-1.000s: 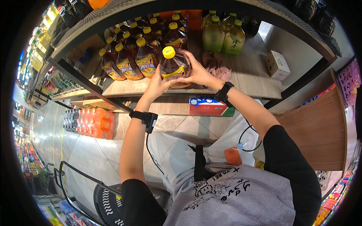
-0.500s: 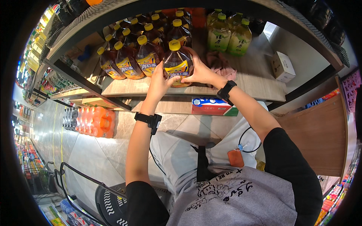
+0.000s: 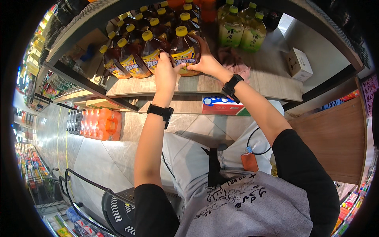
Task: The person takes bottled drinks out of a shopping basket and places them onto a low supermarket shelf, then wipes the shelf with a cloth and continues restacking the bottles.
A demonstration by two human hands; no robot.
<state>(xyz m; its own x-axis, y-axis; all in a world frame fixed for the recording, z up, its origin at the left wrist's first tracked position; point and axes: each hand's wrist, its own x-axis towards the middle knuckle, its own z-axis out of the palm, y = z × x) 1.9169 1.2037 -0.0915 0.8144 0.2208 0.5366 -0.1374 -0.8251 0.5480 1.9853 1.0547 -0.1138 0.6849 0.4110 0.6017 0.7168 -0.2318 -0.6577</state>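
Note:
On a wooden shelf, my two hands are around a dark brown iced tea bottle with a yellow cap. It stands upright at the right end of the front row. My left hand is closed at its left side, partly between it and the neighbouring bottle; the fingertips are hidden. From the right, my right hand wraps the bottle, with its thumb on the lower front. More yellow-capped bottles stand in rows to the left and behind. A crumpled pink cloth lies right of my right hand.
Green tea bottles stand further right on the shelf, then a small white box. Dark posts and the shelf edge frame the space. Below are a red carton and a shrink-wrapped orange bottle pack. A black trolley handle is lower left.
The held bottle has moved back, closer in line with the front row. My left hand has slid to the bottle's left side with its fingers more curled. The view has shifted slightly.

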